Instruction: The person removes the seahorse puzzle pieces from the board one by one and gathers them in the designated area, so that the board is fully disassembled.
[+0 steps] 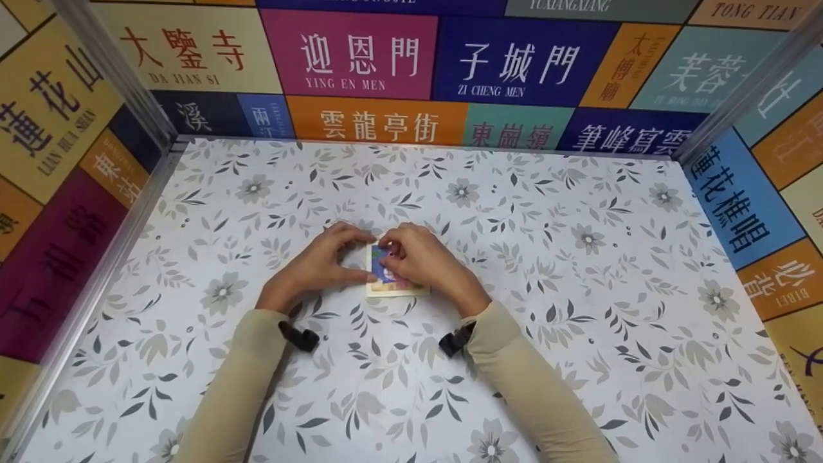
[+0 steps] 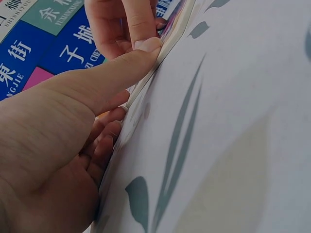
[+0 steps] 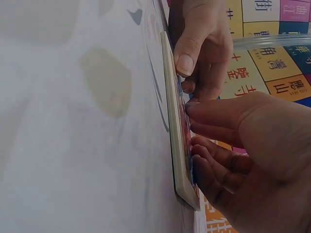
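A small rectangular board [image 1: 398, 295] with a pale border and a colourful picture lies flat on the table, partly covered by both hands. My left hand [image 1: 320, 257] spans its left side, thumb and bent fingers at its edges. In the left wrist view that thumb presses the rim of the board [image 2: 171, 46]. My right hand [image 1: 418, 254] bends over the picture, its thumb and fingertips touching the surface. The right wrist view shows the board [image 3: 176, 136] edge-on; I cannot tell whether these fingertips pinch a loose piece.
A white tabletop [image 1: 578, 360] printed with grey flowers and leaves spreads around the hands. Panels with coloured blocks of lettering [image 1: 360, 58] stand at the back and on both sides. Dark straps [image 1: 299, 335] sit at both wrists, over beige sleeves.
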A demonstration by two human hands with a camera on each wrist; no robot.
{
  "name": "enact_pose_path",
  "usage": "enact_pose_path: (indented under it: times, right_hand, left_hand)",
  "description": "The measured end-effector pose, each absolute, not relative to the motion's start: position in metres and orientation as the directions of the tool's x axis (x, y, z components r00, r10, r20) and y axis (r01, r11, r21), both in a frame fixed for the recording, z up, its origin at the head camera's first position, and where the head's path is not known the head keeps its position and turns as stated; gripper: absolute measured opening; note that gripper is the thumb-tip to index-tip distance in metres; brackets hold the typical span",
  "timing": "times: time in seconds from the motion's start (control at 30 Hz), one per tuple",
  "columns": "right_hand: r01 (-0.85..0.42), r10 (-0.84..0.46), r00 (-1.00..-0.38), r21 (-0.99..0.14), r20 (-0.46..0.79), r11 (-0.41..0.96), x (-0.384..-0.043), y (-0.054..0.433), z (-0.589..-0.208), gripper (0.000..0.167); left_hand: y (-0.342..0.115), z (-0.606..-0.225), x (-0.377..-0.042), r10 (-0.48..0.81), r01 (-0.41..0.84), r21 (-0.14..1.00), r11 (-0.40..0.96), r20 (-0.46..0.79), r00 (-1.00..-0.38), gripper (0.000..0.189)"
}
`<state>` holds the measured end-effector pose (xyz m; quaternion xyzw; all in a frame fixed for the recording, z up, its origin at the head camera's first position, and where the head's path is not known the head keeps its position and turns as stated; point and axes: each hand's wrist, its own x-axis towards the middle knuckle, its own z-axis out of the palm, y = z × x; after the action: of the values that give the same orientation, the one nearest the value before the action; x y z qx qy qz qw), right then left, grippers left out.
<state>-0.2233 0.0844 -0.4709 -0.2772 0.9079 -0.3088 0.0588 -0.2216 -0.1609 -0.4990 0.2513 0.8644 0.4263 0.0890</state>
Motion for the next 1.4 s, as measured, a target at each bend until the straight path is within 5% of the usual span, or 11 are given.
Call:
enact_pose_path:
  times: [0.53,1.4]
  right_hand:
    - [-0.466,-0.533,-0.846,-0.526,0.029,0.712,-0.226,0.081,-0.465,0.023]
    - [-0.434,-0.51,-0.858,-0.615,0.058,0.659,-0.223,0.08,-0.475,0.028]
  left_hand:
    - [-0.162,-0.498,-0.221,0.514,0.361,0.782,0.508,0.062,-0.856,0.066]
    - [-0.161,-0.499,-0.222,0.52,0.379,0.799,0.466,0.099,-0.848,0.067]
